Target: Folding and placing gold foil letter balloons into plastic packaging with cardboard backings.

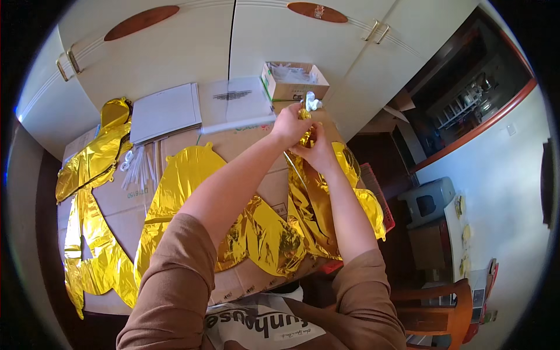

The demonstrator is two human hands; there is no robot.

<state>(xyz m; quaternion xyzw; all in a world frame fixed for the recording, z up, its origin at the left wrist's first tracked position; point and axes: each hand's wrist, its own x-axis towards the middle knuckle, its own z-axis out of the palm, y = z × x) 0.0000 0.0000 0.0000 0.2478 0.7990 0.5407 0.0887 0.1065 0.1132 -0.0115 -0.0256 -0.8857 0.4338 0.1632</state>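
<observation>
A wall of cream wardrobe doors (192,46) fills the far side. In front of it, flattened brown cardboard sheets (116,198) cover a work surface, probably to give the crinkly foil a smooth bed.

Across the cardboard lies a large uninflated gold foil balloon (268,233), spread flat near the person and rising at its far right end into both hands. A second gold foil balloon piece (87,175) lies along the left edge, well apart from the hands.

At the far side rest a flat white folder (166,111) and, to its right, a small open cardboard box (294,81) of clear plastic pieces. A bundle of clear plastic straws (137,166) lies on the left, between the two gold shapes.

The left hand (289,125) is closed, pinching the gathered neck of the large balloon. The right hand (318,149) touches it just below, fingers curled round the same foil, steadying it. A small white object (312,103) shows just above the hands; what it is cannot be made out. The fingertips are hidden by the foil, and the balloon's near edge is covered by the brown sleeves.
</observation>
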